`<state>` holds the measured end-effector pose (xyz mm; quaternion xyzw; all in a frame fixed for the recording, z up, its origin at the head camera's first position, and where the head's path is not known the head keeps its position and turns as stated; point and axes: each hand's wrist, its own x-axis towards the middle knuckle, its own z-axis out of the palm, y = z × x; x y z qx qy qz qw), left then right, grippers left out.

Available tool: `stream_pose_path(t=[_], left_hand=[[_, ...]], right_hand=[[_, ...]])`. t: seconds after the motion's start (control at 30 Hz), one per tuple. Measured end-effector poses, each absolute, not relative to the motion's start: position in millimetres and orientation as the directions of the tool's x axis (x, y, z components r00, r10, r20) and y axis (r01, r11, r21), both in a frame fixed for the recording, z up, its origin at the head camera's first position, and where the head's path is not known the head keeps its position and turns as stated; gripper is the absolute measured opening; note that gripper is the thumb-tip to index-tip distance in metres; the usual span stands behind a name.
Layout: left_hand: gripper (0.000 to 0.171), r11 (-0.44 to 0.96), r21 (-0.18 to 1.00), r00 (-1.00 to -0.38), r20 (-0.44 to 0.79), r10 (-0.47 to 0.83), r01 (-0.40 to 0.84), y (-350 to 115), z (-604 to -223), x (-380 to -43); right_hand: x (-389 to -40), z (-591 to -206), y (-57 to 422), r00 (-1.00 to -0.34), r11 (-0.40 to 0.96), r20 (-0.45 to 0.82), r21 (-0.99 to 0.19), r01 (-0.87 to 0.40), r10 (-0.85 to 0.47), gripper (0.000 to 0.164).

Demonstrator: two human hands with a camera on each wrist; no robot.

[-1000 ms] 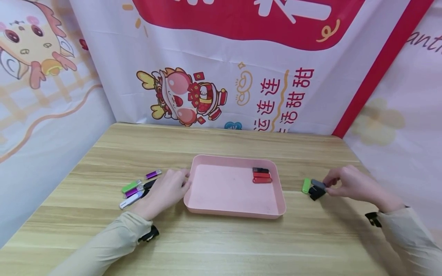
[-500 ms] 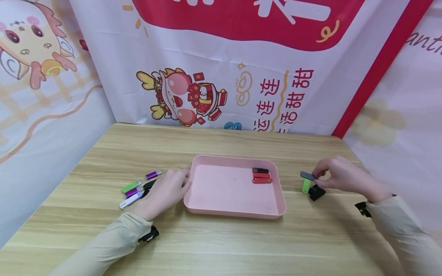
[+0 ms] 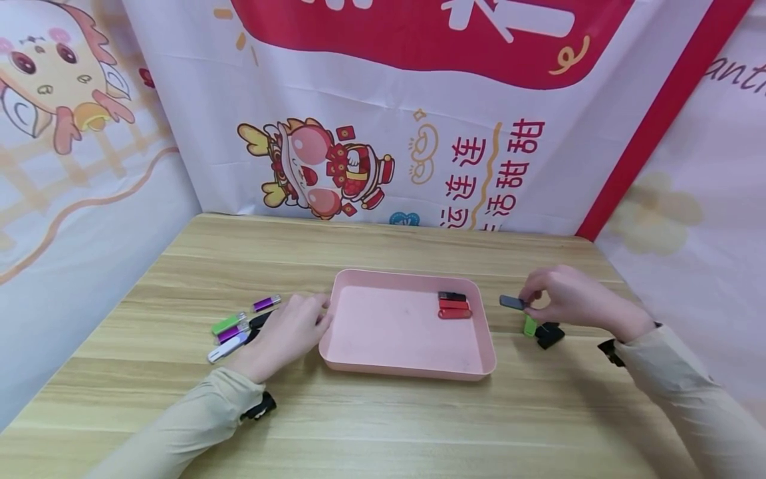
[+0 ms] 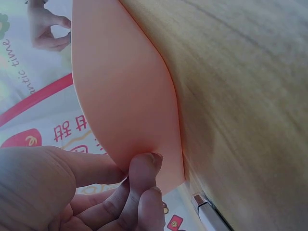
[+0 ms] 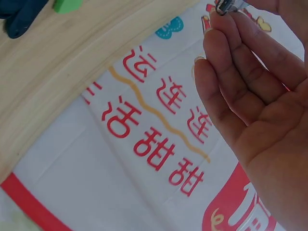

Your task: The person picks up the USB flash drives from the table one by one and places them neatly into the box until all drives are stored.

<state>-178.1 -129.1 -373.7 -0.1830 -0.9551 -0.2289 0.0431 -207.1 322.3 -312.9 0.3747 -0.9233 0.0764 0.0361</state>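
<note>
My left hand (image 3: 288,332) pinches the left wall of the pink tray (image 3: 407,372); the left wrist view shows fingertips against the outside of that wall (image 4: 120,86). Between thumb and fingertips, my right hand (image 3: 571,303) holds a grey USB flash drive (image 3: 511,302) above the table, to the right of the tray. Its metal plug end (image 5: 226,6) shows at the fingertips in the right wrist view. Under the right hand lie a green flash drive (image 3: 530,326) and black ones (image 3: 550,334). Inside the tray, a black drive (image 3: 451,296) and red drives (image 3: 455,313) lie in a row by the right wall.
Left of the tray are several flash drives: a purple one (image 3: 266,303), a green one (image 3: 228,324), a white one (image 3: 227,348), and black ones partly hidden by the left hand. A printed cloth (image 3: 371,100) hangs behind the wooden table (image 3: 389,426).
My right hand has lifted the grey flash drive off the pile at the right and carried it left toward the tray. The left hand stays at the tray's left wall.
</note>
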Motion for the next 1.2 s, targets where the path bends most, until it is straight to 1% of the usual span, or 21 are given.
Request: stream_pose_path(t=[0.3,0.4,0.53,0.77,0.97,1.2], left_hand=[[0.015,0.831,0.42,-0.931,0.162,0.327,0.365,-130,-372,-178],[0.016,0.832,0.422,-0.933,0.156,0.325,0.361,-129,-371,-178],[0.016,0.833,0.42,-0.932,0.16,0.324,0.361,-129,-371,-178],[0.016,0.833,0.412,-0.929,0.171,0.328,0.37,-128,-371,-178],[0.016,0.832,0.419,-0.932,0.157,0.328,0.364,-128,-372,-178],[0.015,0.835,0.415,-0.932,0.161,0.325,0.363,-129,-373,-178]], right_hand=[[-208,-304,300,-0.69,0.682,0.109,-0.107,-0.724,-0.715,0.014],[-208,-304,293,-0.661,0.654,0.119,-0.097,-0.751,-0.741,0.014],[-209,-302,285,-0.639,0.633,0.121,-0.087,-0.769,-0.76,0.015],[-212,-307,270,-0.619,0.609,0.086,-0.113,-0.785,-0.781,0.015],[-216,-317,258,-0.602,0.59,0.065,-0.145,-0.795,-0.796,0.016],[-217,-329,236,-0.61,0.61,0.001,-0.05,-0.791,-0.792,0.014]])
